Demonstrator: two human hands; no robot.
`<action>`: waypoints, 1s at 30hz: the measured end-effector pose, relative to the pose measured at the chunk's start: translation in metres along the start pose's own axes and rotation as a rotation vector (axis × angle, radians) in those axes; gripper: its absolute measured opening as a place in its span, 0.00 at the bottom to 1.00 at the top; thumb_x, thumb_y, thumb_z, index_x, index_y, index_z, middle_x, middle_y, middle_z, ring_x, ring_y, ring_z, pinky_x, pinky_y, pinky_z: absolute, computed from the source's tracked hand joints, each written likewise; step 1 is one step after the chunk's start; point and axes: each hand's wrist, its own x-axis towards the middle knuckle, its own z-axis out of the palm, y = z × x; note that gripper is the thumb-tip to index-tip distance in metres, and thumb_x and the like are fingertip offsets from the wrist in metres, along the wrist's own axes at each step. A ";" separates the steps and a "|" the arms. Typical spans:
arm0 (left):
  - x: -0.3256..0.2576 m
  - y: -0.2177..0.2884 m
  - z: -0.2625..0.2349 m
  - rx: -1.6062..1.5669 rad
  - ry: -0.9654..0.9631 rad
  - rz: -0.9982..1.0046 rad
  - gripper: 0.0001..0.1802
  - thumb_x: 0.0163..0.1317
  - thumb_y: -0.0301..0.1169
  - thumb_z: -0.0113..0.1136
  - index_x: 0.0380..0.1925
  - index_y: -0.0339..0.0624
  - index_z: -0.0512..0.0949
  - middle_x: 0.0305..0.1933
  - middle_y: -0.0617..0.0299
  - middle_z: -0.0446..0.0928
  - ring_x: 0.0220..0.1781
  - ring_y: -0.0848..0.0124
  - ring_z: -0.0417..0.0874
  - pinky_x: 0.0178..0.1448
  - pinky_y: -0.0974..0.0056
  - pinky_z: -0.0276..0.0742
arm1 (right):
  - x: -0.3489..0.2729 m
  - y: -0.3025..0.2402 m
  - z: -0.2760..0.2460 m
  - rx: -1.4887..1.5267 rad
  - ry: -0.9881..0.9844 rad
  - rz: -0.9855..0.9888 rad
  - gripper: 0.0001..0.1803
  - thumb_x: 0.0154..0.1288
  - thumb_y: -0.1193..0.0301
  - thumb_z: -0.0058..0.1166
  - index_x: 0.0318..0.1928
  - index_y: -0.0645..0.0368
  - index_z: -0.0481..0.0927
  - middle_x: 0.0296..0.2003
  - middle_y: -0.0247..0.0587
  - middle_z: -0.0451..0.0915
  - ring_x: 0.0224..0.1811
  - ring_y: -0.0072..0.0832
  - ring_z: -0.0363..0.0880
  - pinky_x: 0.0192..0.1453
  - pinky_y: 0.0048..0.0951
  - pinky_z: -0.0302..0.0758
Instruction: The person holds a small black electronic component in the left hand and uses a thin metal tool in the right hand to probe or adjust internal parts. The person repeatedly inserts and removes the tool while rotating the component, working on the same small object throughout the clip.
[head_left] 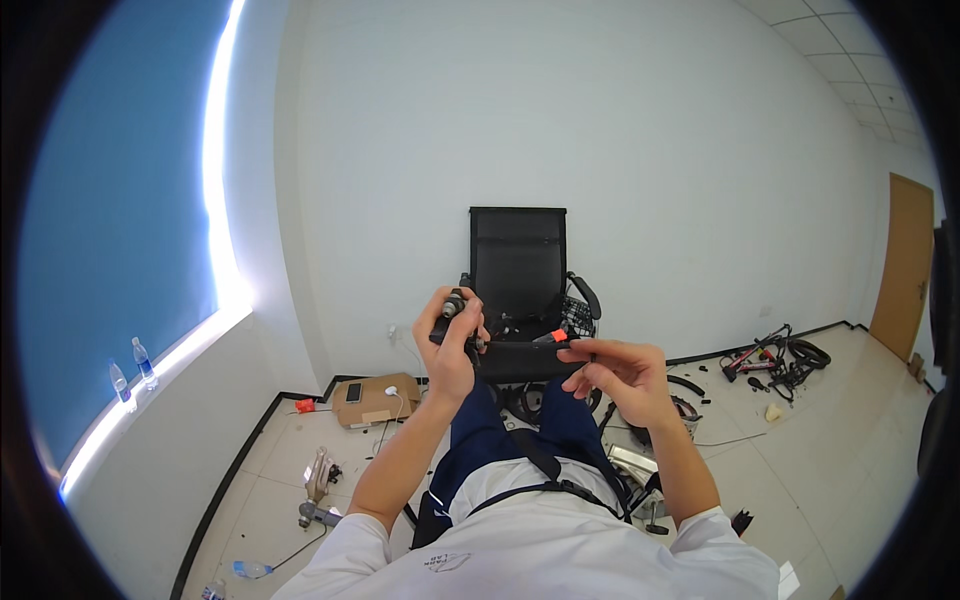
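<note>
“So, what is nearest to us?”

“Nearest is the white shirt, and after it the dark blue trousers. Above them the left hand is raised. Its fingers are wrapped around a black part with a silver end, so this part is held up to the left, in front of the chair.”

“And the right hand?”

“It is near, on the right, apart from the black part. Thumb and fingertips are bent towards each other, but whether they pinch something small, I cannot tell.”

“How is this handled well, in your opinion?”

“I would make the left grip firm, so that the black part does not turn, and use the right fingertips lightly. Above the lap is a good place, I think, because a dropped small piece could easily roll away.”

“What is farther?”

“The black chair, with a small orange thing at its seat. On the left, a cardboard box carries a phone. Far right are a black tyre and the brown door.”
</note>
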 end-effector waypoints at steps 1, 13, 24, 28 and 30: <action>0.000 0.003 0.001 -0.014 0.011 -0.014 0.09 0.64 0.31 0.54 0.32 0.34 0.73 0.26 0.61 0.68 0.23 0.75 0.71 0.21 0.70 0.67 | 0.001 -0.002 0.000 -0.036 -0.004 -0.008 0.17 0.67 0.84 0.49 0.55 0.70 0.78 0.46 0.53 0.84 0.41 0.33 0.86 0.43 0.27 0.83; 0.008 0.002 -0.006 -0.185 -0.088 -0.239 0.09 0.63 0.32 0.54 0.31 0.36 0.74 0.23 0.63 0.68 0.22 0.75 0.71 0.20 0.70 0.65 | 0.006 0.002 -0.011 -0.844 0.019 -0.463 0.22 0.57 0.89 0.53 0.51 0.60 0.83 0.38 0.43 0.87 0.34 0.30 0.88 0.37 0.22 0.81; 0.009 0.000 -0.007 -0.151 -0.071 -0.168 0.09 0.64 0.32 0.53 0.31 0.35 0.73 0.25 0.62 0.67 0.22 0.73 0.70 0.20 0.69 0.65 | 0.002 -0.002 0.004 -0.373 -0.021 -0.088 0.17 0.67 0.80 0.51 0.56 0.65 0.78 0.30 0.44 0.86 0.30 0.29 0.87 0.34 0.24 0.81; 0.003 0.002 -0.004 -0.039 -0.080 -0.038 0.08 0.63 0.30 0.53 0.31 0.34 0.72 0.27 0.61 0.69 0.23 0.74 0.71 0.21 0.69 0.67 | 0.005 0.004 -0.005 0.177 -0.075 0.204 0.16 0.69 0.79 0.49 0.55 0.71 0.77 0.28 0.51 0.84 0.28 0.32 0.86 0.35 0.28 0.82; 0.000 0.002 -0.004 0.003 -0.083 0.024 0.08 0.63 0.29 0.53 0.32 0.34 0.72 0.28 0.60 0.69 0.23 0.75 0.71 0.22 0.69 0.68 | 0.006 0.006 -0.009 0.295 -0.076 0.237 0.17 0.69 0.77 0.49 0.55 0.73 0.75 0.29 0.56 0.84 0.27 0.35 0.86 0.35 0.31 0.83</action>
